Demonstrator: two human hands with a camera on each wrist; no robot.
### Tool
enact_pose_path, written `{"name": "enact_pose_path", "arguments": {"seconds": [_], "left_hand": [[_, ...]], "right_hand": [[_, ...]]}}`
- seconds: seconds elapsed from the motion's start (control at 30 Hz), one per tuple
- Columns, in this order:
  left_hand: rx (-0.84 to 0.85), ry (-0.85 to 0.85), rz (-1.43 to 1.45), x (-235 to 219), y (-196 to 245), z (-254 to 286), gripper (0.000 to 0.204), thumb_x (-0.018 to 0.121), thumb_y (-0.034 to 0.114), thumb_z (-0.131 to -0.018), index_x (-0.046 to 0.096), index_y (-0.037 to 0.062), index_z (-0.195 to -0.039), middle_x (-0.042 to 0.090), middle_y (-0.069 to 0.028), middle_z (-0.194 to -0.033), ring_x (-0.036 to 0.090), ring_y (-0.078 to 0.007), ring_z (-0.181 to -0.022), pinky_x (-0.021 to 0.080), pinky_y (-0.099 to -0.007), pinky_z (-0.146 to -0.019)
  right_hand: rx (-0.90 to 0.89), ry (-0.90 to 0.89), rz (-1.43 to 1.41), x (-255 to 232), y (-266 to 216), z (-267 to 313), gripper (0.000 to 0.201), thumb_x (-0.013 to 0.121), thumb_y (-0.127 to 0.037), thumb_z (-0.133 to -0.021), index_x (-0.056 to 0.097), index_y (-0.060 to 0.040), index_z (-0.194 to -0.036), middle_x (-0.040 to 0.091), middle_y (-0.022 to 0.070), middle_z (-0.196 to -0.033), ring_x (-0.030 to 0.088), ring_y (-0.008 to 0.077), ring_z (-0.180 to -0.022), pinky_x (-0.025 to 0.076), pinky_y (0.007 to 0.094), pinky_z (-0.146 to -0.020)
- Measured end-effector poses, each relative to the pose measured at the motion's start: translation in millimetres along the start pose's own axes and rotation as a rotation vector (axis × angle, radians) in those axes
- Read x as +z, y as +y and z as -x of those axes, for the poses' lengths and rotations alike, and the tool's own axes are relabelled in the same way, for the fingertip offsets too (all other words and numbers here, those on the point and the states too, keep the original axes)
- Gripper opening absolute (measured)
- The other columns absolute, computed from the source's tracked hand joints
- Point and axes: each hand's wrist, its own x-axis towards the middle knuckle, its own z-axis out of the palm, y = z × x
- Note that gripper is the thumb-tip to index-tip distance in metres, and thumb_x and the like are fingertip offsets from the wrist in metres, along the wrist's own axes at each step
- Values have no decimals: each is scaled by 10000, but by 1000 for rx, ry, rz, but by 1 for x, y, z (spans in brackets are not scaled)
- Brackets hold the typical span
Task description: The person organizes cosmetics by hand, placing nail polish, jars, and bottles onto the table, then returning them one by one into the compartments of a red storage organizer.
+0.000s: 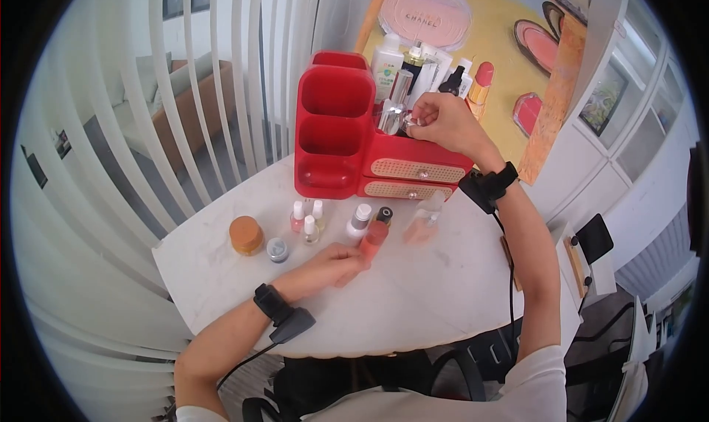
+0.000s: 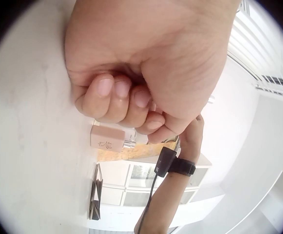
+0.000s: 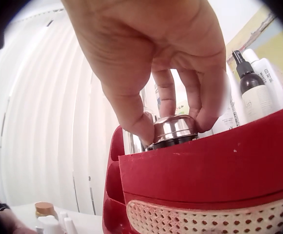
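- Here's my right grip [image 1: 447,123], pinching a rounded, shiny silver cap with a black band beneath it [image 3: 173,127]; thumb on one side, fingers on the other.
- Where is it? In the top section of the glossy red organiser with woven-front drawers [image 3: 204,168], only the top peeking over the front wall; the body below is hidden from me.
- The cap looks hard and polished, so I expect no squash and plenty of slip; dry pads, opposed low on its sides, suit it best.
- Weight I can only guess: small, perhaps dense if that's glass under there. I'd treat it as breakable.
- If the cap lifts off freely, holding it alone is risky; below the black band would be safer, but the wall crowds that spot.
- A tall, silver-capped bottle [image 1: 401,86] stands close by, easy to knock.
- Down at the white, marble-look bench [image 1: 443,296], my left grip [image 1: 329,270] has curled fingers beside a coral-pink cylindrical bottle [image 1: 374,235]; whether it holds that, I can't tell.
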Motion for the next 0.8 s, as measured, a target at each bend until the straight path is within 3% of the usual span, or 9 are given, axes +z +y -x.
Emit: {"name": "enact_pose_path", "arguments": {"seconds": [0.13,0.4,0.53,0.6,0.7,0.8], "left_hand": [[-17,-58,57,-8,-6,-4,249,583,268,-953,535,109,-767,335,78,-622,293,-37,-536,210,-238,-496],[-37,-46,68,-6,-3,-3,238,575,247,-959,528,114,-768,304,76,-625,274,-43,-534,197,-237,-500],[-53,-56,64,-5,0,-2,245,571,252,-962,528,112,-767,306,73,-626,280,-45,-539,203,-241,-505],[-25,-22,19,-1,3,0,346,548,217,-980,405,142,-674,273,71,-598,231,-56,-530,186,-260,-506],[-42,-18,38,1,6,1,342,546,212,-978,406,140,-675,268,71,-599,228,-57,-530,183,-262,-507],[-46,-13,33,1,5,1,341,545,209,-978,403,137,-677,265,73,-603,225,-56,-534,183,-262,-509]], "right_hand": [[-100,50,-88,6,6,5,205,764,-127,-713,642,17,-793,633,65,-693,577,132,-646,487,280,-636],[-81,-50,-142,5,19,5,143,693,-97,-834,716,33,-890,722,112,-823,672,171,-741,535,305,-739],[-75,-104,-19,-11,16,5,145,598,-59,-918,695,30,-977,690,61,-872,637,112,-816,529,277,-768],[-169,105,-66,-19,18,2,176,606,-94,-884,716,26,-949,720,132,-858,669,187,-819,531,321,-755],[-114,98,-168,-32,9,10,178,605,-101,-879,708,18,-965,706,133,-855,661,184,-839,523,309,-764],[-104,137,-82,-36,-19,35,171,611,-98,-868,698,10,-968,698,110,-847,655,175,-812,518,300,-758]]}}
